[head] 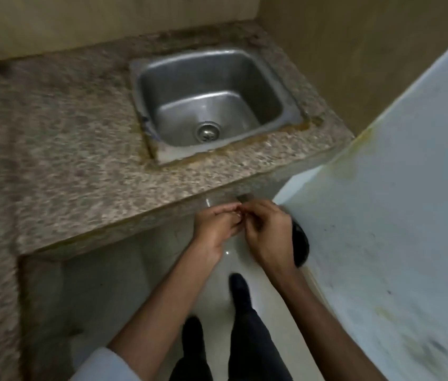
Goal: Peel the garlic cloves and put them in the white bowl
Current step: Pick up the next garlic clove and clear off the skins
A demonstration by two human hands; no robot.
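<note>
Room: dim kitchen corner, with tan walls behind the steel sink (211,100).
Counter: speckled granite counter (80,160) surrounds the sink and runs off to its left; brown staining rings the sink's rim.
Pale surface: a stained whitish panel (395,215) slants to the right of the sink.
Left hand (214,226): below the sink, past the counter's front edge, fingers curled, tips meeting the other hand's.
Right hand (266,232): just beside it, fingers curled inward, pinching.
Garlic clove (238,214): a small pale bit nipped between both hands' fingertips, too blurred to be sure of.
Black round object (301,243): just right of the right hand.
Floor (135,284): pale, far below the sink, with two dark-clad legs (247,325) standing on it.
</note>
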